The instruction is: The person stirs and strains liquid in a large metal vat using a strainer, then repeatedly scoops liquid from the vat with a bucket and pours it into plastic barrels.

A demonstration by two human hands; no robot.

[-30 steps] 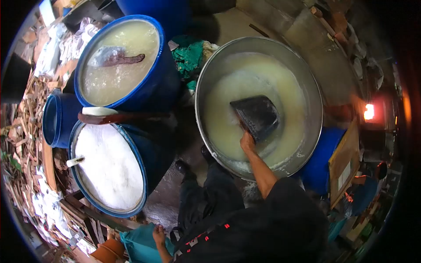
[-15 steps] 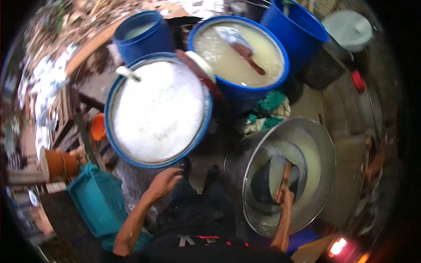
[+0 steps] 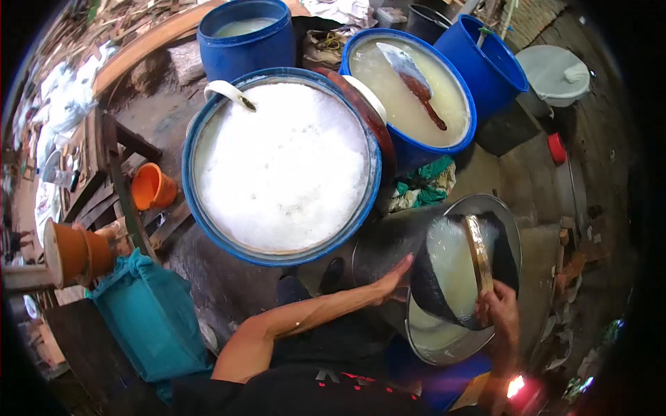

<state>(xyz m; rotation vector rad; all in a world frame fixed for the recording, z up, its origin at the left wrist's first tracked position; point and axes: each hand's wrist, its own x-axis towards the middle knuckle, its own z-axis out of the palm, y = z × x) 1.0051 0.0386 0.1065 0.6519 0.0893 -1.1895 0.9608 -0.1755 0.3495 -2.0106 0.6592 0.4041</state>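
My right hand (image 3: 498, 305) grips the wooden handle (image 3: 477, 253) of a wide black scoop (image 3: 433, 277), which holds pale cloudy liquid. It is above the large metal pan (image 3: 423, 343), whose pale liquid shows below it. My left hand (image 3: 394, 279) reaches to the scoop's left side with fingers stretched out; whether its fingertips touch the scoop I cannot tell. Left of the pan stands a blue barrel (image 3: 277, 260) filled with white foam or powder. A white curved handle (image 3: 229, 91) pokes out at that barrel's edge.
Behind is a second blue barrel (image 3: 444, 148) with cloudy liquid and a floating dark-handled tool (image 3: 420, 90). Further blue containers (image 3: 246, 52) stand around. Orange buckets (image 3: 149, 187) and a teal cloth-covered box (image 3: 149, 315) are at left. A bright glow (image 3: 515, 386) shows at lower right.
The scoop has risen from the pan's liquid, now filled. My left hand has moved right, from near the foam barrel to the scoop's side. The view has turned toward the barrels.
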